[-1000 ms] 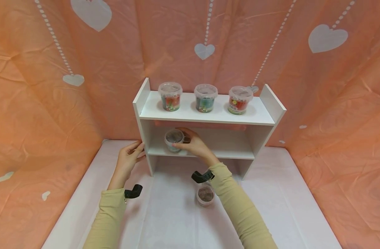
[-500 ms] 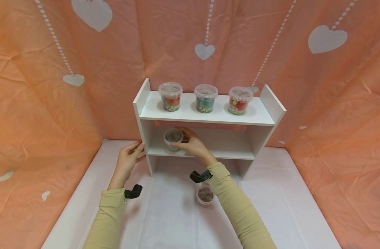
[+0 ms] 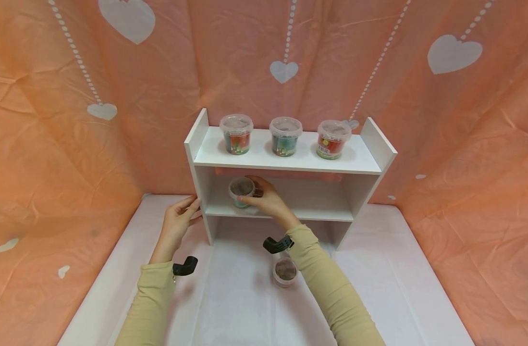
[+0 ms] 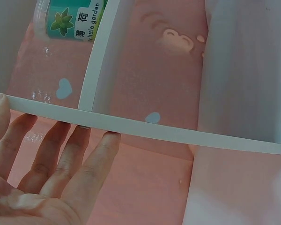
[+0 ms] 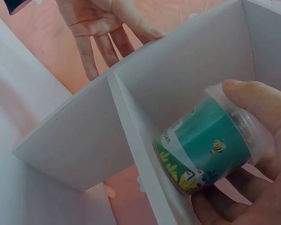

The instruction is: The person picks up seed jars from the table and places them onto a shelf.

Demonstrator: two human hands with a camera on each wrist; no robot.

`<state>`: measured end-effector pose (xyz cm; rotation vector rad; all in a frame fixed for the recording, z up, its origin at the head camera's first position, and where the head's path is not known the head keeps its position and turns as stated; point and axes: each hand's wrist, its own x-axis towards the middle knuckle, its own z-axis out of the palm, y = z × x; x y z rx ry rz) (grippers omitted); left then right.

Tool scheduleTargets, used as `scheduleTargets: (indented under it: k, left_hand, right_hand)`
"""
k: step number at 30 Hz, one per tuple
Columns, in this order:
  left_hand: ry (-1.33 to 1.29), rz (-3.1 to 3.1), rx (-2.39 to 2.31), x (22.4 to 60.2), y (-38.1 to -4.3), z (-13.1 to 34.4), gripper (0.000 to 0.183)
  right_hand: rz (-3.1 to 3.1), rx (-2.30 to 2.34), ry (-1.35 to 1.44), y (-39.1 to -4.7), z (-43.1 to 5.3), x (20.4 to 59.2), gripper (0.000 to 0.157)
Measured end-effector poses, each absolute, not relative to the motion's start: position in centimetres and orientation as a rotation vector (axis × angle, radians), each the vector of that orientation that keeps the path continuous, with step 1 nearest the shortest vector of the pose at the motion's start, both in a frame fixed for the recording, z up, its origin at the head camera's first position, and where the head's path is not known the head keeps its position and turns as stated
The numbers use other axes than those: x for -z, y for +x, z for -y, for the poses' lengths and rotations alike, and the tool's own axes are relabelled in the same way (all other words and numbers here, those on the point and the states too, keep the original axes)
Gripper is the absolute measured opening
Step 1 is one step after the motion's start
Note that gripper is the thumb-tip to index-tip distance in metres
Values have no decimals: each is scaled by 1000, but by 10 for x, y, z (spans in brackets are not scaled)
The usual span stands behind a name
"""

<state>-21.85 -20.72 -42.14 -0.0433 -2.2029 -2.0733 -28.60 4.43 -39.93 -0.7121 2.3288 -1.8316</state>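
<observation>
My right hand (image 3: 268, 199) holds a lidded clear plastic cup (image 5: 206, 145) with a green label showing a bee and plants. Its thumb is on the lid side and the fingers curl round the far side. The cup's base is right at the middle board (image 3: 307, 204) of a white shelf unit, near the left end. My left hand (image 4: 51, 173) touches the unit's left side panel (image 5: 75, 140) from outside, fingers fairly straight with the tips against it and the thumb by the panel's edge. The cup's green label with a leaf also shows in the left wrist view.
Three similar lidded cups, a left one (image 3: 237, 134), a middle one (image 3: 285, 137) and a right one (image 3: 333, 140), stand along the top board. Another lidded cup (image 3: 285, 271) stands on the white table (image 3: 238, 298) in front, beside my right forearm. An orange curtain (image 3: 246, 57) with hearts hangs behind.
The cup in my right hand has shifted very slightly back on the middle board, and the right forearm has moved a little left. The left hand has stayed on the side panel.
</observation>
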Motion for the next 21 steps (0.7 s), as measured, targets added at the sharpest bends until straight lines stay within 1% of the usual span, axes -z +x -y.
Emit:
scheduleTargets:
  k: [4, 11, 21]
  left_hand:
    - [-41, 2196, 2074, 421, -219, 206, 55]
    - [-53, 2197, 2078, 422, -219, 207, 56]
    - [-61, 2186, 2092, 423, -220, 207, 57]
  right_hand:
    - [-2307, 1825, -700, -285, -45, 396, 67]
    - [-2263, 1805, -701, -266, -46, 371, 67]
    - [-2242, 1797, -690, -266, -46, 373, 70]
